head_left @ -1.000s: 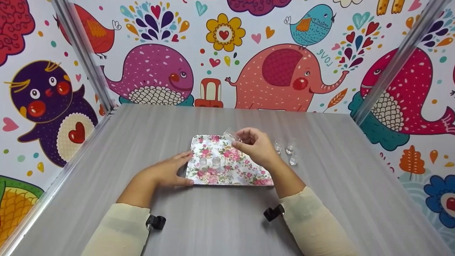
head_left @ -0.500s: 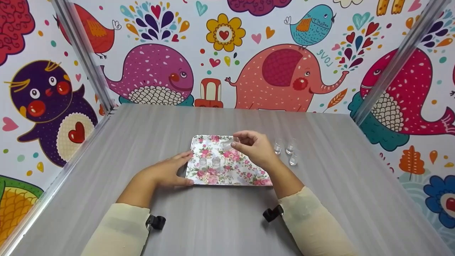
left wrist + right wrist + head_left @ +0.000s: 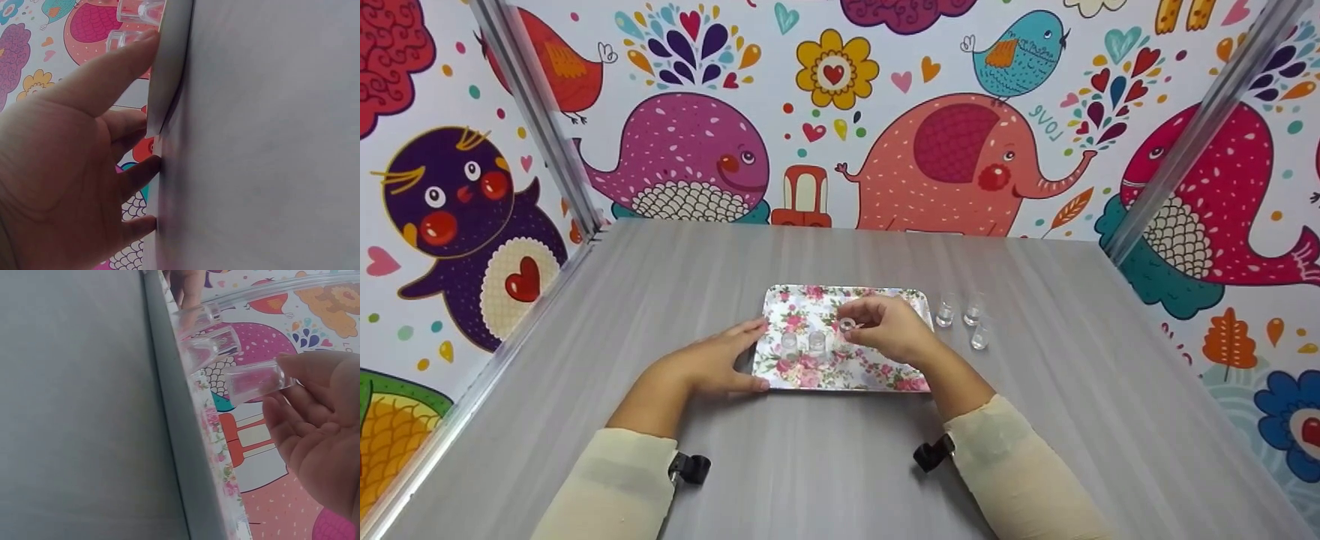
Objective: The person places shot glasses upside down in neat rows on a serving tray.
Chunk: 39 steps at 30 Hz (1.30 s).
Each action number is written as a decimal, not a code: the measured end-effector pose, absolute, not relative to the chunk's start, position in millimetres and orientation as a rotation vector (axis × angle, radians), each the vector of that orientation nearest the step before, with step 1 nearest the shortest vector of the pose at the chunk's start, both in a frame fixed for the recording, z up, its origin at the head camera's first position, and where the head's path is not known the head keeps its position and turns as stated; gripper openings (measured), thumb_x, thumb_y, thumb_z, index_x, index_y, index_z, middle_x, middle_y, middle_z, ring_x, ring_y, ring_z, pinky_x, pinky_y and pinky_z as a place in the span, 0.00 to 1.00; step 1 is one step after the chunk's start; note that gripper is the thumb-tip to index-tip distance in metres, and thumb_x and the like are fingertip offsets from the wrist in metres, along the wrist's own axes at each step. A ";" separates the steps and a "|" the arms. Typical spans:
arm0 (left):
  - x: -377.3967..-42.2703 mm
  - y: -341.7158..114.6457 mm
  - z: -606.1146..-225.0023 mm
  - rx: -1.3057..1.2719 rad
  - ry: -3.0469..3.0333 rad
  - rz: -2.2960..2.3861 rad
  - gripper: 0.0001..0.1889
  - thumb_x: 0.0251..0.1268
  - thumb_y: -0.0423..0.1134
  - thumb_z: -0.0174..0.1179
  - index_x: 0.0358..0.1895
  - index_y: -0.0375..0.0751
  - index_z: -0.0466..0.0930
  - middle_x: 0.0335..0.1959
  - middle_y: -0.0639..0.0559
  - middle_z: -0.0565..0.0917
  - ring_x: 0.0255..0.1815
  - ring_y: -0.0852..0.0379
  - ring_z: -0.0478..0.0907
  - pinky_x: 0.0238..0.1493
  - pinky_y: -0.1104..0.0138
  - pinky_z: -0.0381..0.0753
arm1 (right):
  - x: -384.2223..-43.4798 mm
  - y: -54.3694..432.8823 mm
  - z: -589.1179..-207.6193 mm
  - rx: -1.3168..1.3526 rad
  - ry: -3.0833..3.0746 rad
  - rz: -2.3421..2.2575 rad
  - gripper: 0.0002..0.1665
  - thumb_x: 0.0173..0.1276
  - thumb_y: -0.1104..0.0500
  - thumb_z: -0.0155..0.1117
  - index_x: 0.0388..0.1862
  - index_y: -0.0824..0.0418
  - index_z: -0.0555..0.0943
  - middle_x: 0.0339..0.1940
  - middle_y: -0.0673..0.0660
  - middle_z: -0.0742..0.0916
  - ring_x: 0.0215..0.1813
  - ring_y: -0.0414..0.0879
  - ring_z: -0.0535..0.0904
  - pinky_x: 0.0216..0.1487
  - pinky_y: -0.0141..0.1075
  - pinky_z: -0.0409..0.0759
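Note:
My right hand (image 3: 889, 326) pinches a small clear shot glass (image 3: 253, 381) by its thick base, with the rim pointing down at the tray. It hangs close over the flowered tray (image 3: 877, 371). Two more clear glasses stand upside down on the tray's left half, a left one (image 3: 788, 343) and a right one (image 3: 817, 343). My left hand (image 3: 716, 360) rests at the tray's left side, thumb at the near corner and fingers spread along the edge. In the left wrist view its thumb (image 3: 107, 73) touches the rim, while other fingertips reach the tabletop.
Right of the tray, three clear glasses stand on the grey table (image 3: 840, 465): one near the tray (image 3: 945, 310), one beside it (image 3: 973, 310) and a nearer one (image 3: 979, 336). A cartoon-printed wall (image 3: 825, 135) and metal posts (image 3: 536, 112) border the table.
My right hand has come nearer and lower over the tray, turning the glass from tilted to base toward the head camera. The left hand has stayed at the tray's edge.

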State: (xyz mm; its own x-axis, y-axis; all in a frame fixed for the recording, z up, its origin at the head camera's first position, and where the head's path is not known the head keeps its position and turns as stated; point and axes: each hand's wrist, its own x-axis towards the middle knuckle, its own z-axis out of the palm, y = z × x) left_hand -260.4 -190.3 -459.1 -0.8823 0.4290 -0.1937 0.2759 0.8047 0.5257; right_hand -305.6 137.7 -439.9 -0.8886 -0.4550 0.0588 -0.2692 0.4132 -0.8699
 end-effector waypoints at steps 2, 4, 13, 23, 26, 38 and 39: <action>-260.4 -190.0 -458.6 0.536 2.685 0.719 0.57 0.64 0.62 0.74 0.88 0.44 0.51 0.91 0.50 0.51 0.90 0.35 0.50 0.86 0.37 0.54 | -305.0 137.3 -441.6 -0.637 2.479 -1.438 0.21 0.70 0.64 0.75 0.61 0.61 0.88 0.55 0.55 0.93 0.54 0.46 0.88 0.55 0.37 0.88; -260.3 -190.0 -458.2 0.531 2.683 0.721 0.57 0.64 0.62 0.74 0.89 0.45 0.51 0.91 0.50 0.51 0.90 0.35 0.50 0.87 0.37 0.54 | -304.6 136.9 -443.2 -0.627 2.481 -1.412 0.21 0.70 0.64 0.75 0.61 0.58 0.89 0.55 0.54 0.93 0.55 0.45 0.88 0.54 0.37 0.88; -259.4 -190.1 -456.8 0.512 2.684 0.707 0.57 0.65 0.62 0.73 0.89 0.47 0.51 0.91 0.52 0.50 0.90 0.35 0.49 0.86 0.36 0.53 | -305.7 135.0 -449.9 -0.629 2.475 -1.334 0.20 0.67 0.64 0.78 0.57 0.56 0.91 0.53 0.52 0.94 0.55 0.45 0.90 0.50 0.35 0.89; -258.1 -188.7 -455.4 0.489 2.682 0.707 0.56 0.64 0.63 0.73 0.89 0.49 0.51 0.91 0.54 0.50 0.90 0.35 0.49 0.86 0.34 0.53 | -304.7 137.3 -450.5 -0.635 2.446 -1.353 0.23 0.66 0.61 0.79 0.61 0.55 0.89 0.55 0.53 0.93 0.58 0.48 0.90 0.54 0.38 0.90; -258.2 -188.6 -455.6 0.491 2.682 0.709 0.57 0.64 0.62 0.73 0.89 0.49 0.51 0.91 0.53 0.51 0.90 0.35 0.49 0.86 0.34 0.53 | -305.1 141.3 -449.0 -0.651 2.436 -1.378 0.26 0.67 0.61 0.79 0.65 0.56 0.87 0.59 0.56 0.92 0.60 0.49 0.89 0.57 0.41 0.89; -258.5 -188.6 -455.9 0.498 2.694 0.693 0.57 0.64 0.63 0.73 0.89 0.47 0.52 0.91 0.51 0.52 0.90 0.35 0.50 0.85 0.34 0.53 | -313.7 184.6 -430.4 -0.552 2.460 -1.566 0.33 0.68 0.58 0.79 0.71 0.58 0.81 0.66 0.64 0.88 0.66 0.57 0.86 0.62 0.44 0.89; -258.5 -188.9 -455.7 0.498 2.694 0.692 0.56 0.65 0.63 0.73 0.89 0.46 0.52 0.91 0.50 0.51 0.90 0.35 0.50 0.86 0.34 0.53 | -314.1 188.9 -429.1 -0.542 2.459 -1.585 0.33 0.69 0.57 0.78 0.72 0.58 0.81 0.66 0.64 0.88 0.67 0.57 0.85 0.62 0.43 0.89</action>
State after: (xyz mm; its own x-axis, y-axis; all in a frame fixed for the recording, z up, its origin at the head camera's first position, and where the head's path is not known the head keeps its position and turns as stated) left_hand -258.5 -188.9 -455.7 -0.8899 0.4041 -0.2119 0.2521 0.8225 0.5099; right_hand -314.1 188.9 -429.1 -0.9203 -0.3873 0.0554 -0.2105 0.3707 -0.9046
